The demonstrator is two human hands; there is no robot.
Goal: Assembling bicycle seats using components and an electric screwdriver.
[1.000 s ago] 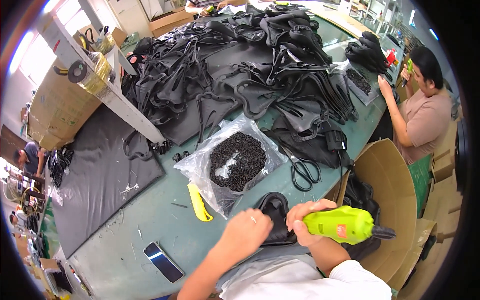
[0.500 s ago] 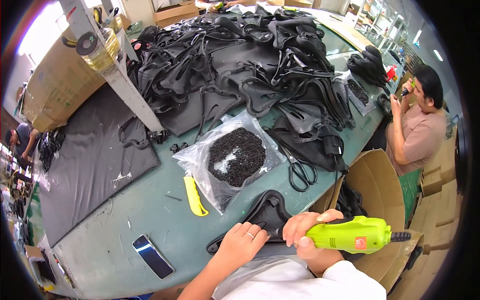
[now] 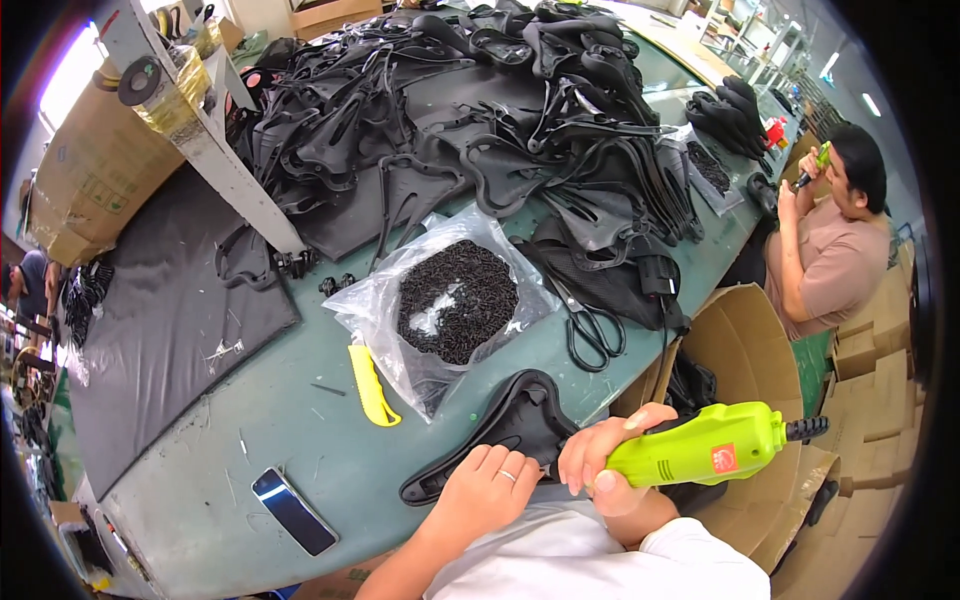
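A black plastic saddle shell (image 3: 515, 415) lies at the near edge of the green table (image 3: 250, 420). My left hand (image 3: 485, 492) presses down on its near side, a ring on one finger. My right hand (image 3: 600, 465) grips a bright green electric screwdriver (image 3: 700, 448), its tip pointing left at the shell next to my left fingers. Just beyond the shell sits a clear plastic bag of small black screws (image 3: 455, 298).
A yellow utility knife (image 3: 372, 386) and a phone (image 3: 293, 511) lie on the table to my left. Black scissors (image 3: 592, 328) lie right of the bag. Piled black saddle shells (image 3: 480, 120) fill the far side. An open cardboard box (image 3: 745, 350) stands at right; another person (image 3: 835, 235) works beyond it.
My view has shifted slightly; both hands stay on the shell and screwdriver, with the tool's tip drawn closer to my left hand.
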